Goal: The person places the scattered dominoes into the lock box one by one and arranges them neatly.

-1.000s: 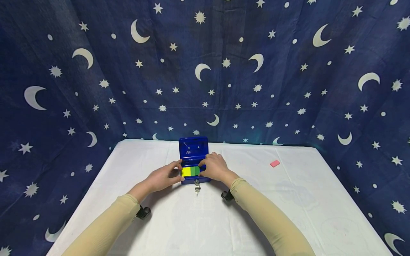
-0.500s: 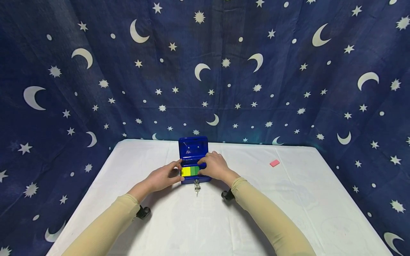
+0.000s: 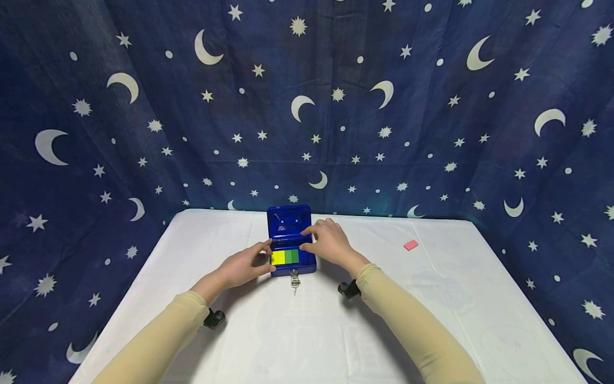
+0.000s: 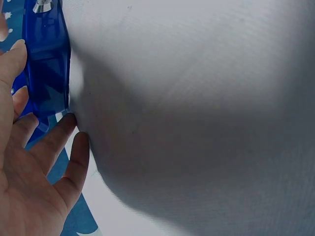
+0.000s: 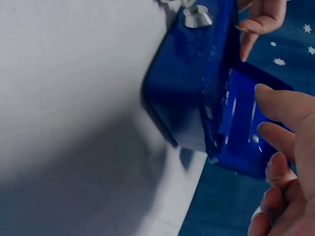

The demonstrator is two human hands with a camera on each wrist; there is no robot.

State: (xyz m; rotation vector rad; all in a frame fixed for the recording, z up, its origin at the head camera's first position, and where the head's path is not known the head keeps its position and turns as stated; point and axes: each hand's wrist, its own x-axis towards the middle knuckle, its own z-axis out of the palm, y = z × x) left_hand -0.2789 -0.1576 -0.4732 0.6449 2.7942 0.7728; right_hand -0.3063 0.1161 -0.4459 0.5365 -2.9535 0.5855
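Observation:
A small blue metal cash box (image 3: 307, 263) stands on the table with its lid (image 3: 289, 220) tipped up at the back. Inside, along the left part, lies a row of yellow and green rectangular blocks (image 3: 285, 257). My left hand (image 3: 244, 265) holds the box's left end, thumb at the front corner and fingers farther back. In the left wrist view its fingers (image 4: 66, 129) lie spread around that end. Over the right part of the box, my right hand (image 3: 328, 242) hovers with thumb and index finger apart and nothing between them. A key (image 3: 295, 290) hangs at the front lock.
A pink rectangular block (image 3: 411, 245) lies on the white cloth-covered table (image 3: 307, 336), to the right of the box. Behind the table hangs a dark blue curtain (image 3: 268, 176) with moons and stars.
My right hand has moved off the green end of the row, up and to the right. The blocks stay in the box and my left hand has kept its place.

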